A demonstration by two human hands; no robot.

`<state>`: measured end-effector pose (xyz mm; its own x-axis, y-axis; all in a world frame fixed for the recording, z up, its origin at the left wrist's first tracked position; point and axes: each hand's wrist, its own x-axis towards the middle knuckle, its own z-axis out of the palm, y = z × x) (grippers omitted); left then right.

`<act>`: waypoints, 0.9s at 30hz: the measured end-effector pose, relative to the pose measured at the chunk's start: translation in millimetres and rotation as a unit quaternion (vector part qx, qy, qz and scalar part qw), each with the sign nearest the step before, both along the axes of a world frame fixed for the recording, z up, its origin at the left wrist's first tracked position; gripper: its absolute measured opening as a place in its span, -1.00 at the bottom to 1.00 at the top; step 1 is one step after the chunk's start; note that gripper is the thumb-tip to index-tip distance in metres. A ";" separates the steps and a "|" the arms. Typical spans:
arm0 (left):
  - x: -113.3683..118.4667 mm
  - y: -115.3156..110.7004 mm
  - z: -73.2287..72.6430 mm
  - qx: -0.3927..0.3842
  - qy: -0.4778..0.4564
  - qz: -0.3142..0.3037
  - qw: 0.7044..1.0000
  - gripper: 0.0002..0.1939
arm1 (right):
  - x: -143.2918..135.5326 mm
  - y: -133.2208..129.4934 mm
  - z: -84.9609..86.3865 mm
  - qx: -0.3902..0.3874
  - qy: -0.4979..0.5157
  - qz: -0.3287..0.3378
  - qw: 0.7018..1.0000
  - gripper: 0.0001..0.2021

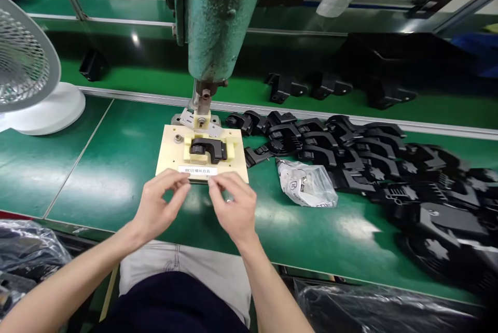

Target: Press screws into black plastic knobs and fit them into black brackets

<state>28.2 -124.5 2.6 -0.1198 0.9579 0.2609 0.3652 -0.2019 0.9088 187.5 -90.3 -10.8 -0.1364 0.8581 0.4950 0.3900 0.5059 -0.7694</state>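
My left hand [160,202] is pinched, thumb and forefinger together at the front edge of a cream fixture plate [165,152]. Across from it, my right hand [235,207] is also closed in a pinch at that edge; a tiny shiny bit [229,200] shows beneath its fingers. What either pinch holds is too small to make out. A curved black plastic part [212,147] lies in the plate's yellow nest [230,150]. In front of the nest is a white printed label [197,170]. The green press head [212,22] stands above, its lower tip [201,121] just behind the part.
Many similar black parts [319,138] are heaped along the right of the green bench [128,156]. A clear printed plastic bag [305,183] lies between them and my right hand. A white fan [46,107] stands at left. More black pieces [286,86] sit behind the bench rail.
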 end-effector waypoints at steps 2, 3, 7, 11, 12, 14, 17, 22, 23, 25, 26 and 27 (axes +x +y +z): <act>-5.6 16.8 -0.9 0.046 0.024 0.020 0.998 -0.87 | -5.8 16.2 -1.8 0.041 -0.006 -0.062 0.997 -0.86; -7.8 25.3 -1.1 0.065 0.036 0.026 0.997 -0.87 | -9.3 23.6 -1.9 0.055 -0.008 -0.077 0.995 -0.85; -11.9 59.9 0.3 0.120 0.031 0.052 0.991 -0.87 | -26.4 49.4 2.3 0.100 -0.001 -0.085 0.991 -0.84; -11.4 90.7 -1.3 0.129 -0.036 0.038 0.990 -0.72 | -40.9 70.0 6.0 0.128 0.007 -0.073 0.989 -0.85; -10.9 96.4 -2.3 0.127 -0.052 0.025 0.990 -0.69 | -43.2 73.8 6.2 0.129 0.004 -0.072 0.989 -0.85; -9.7 104.7 -4.6 0.123 -0.075 -0.004 0.990 -0.66 | -46.3 79.3 5.6 0.126 -0.003 -0.073 0.989 -0.84; -8.1 111.0 -8.2 0.126 -0.089 -0.032 0.988 -0.67 | -48.9 82.3 3.1 0.129 -0.005 -0.081 0.988 -0.84; -11.8 116.7 -14.8 0.142 -0.078 -0.057 0.985 -0.69 | -54.8 81.4 -2.5 0.146 0.001 -0.119 0.982 -0.83; -13.2 117.8 -16.0 0.144 -0.071 -0.062 0.985 -0.67 | -56.2 81.2 -3.6 0.145 0.002 -0.127 0.981 -0.83; -15.6 119.4 -17.9 0.149 -0.057 -0.071 0.985 -0.60 | -58.5 81.1 -5.3 0.143 0.002 -0.140 0.980 -0.82; -16.5 119.9 -18.4 0.152 -0.049 -0.073 0.984 -0.57 | -59.2 81.1 -6.0 0.143 0.003 -0.143 0.979 -0.82; -17.1 120.2 -18.6 0.154 -0.042 -0.075 0.984 -0.54 | -59.5 81.2 -6.5 0.146 0.006 -0.145 0.979 -0.82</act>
